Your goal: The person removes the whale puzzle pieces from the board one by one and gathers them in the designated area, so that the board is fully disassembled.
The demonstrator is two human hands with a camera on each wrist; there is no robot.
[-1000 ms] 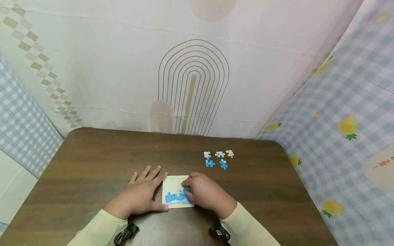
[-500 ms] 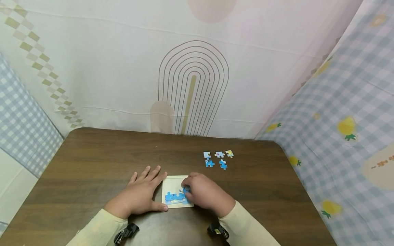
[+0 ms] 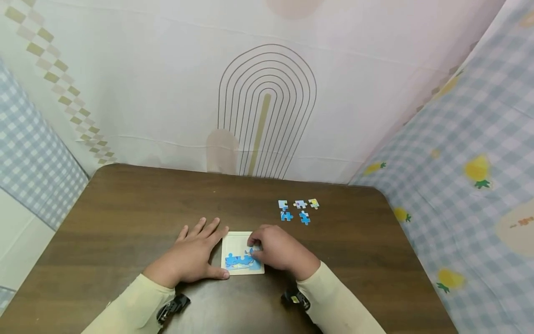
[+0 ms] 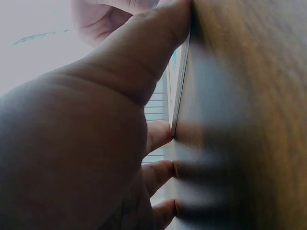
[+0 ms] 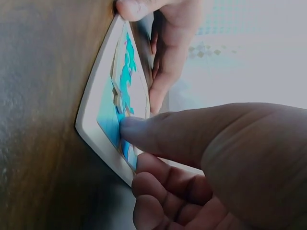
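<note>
A blue puzzle piece point(image 3: 251, 251) is sitting over the right side of the pale tray point(image 3: 237, 242), and the right grip point(image 3: 277, 248), a bare hand, is pinching it between thumb and fingers. Just beside it, a joined blue row point(image 3: 238, 260) is lying in the near half of the tray. Doing this well is probably calling for lining up knob with notch, keeping the piece level, then pressing evenly with the thumb; the right wrist view is showing a tan side edge along the row, so it may be standing proud and needing a push down too. The left grip point(image 3: 193, 256) is lying spread, thumb and index finger touching the tray's left corners, likely bracing it against sliding.

The tray is looking thin, square and smooth, with rounded corners and a low rim, while the pieces are carrying bright print on what is seeming like wood. Beyond the right grip, five loose pieces point(image 3: 300, 204) are resting on the brown, wood-grained bench point(image 3: 146, 199). Cream sleeves point(image 3: 133, 306) are covering the forearms, and a lightly creased pale cloth point(image 3: 167, 83) is hanging behind
</note>
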